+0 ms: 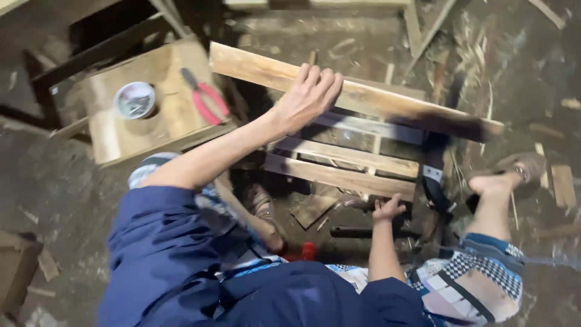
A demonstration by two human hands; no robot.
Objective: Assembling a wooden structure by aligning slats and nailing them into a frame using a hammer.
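Observation:
My left hand (310, 94) grips the near edge of a long wooden plank (363, 97) that lies slanted across the top of a slatted wooden frame (345, 166). The plank's right end is dark. My right hand (387, 210) is down low at the frame's near slat, fingers curled on its lower edge beside a dark bar (363, 231); what it holds is unclear. My bare legs and sandalled feet (514, 172) straddle the frame on the dirt floor.
A low wooden stool (151, 115) at the left bears a small round tin (134, 100) and red-handled pliers (206, 97). Wood scraps and shavings litter the floor at the right and top. A wooden block (15, 266) sits at the lower left.

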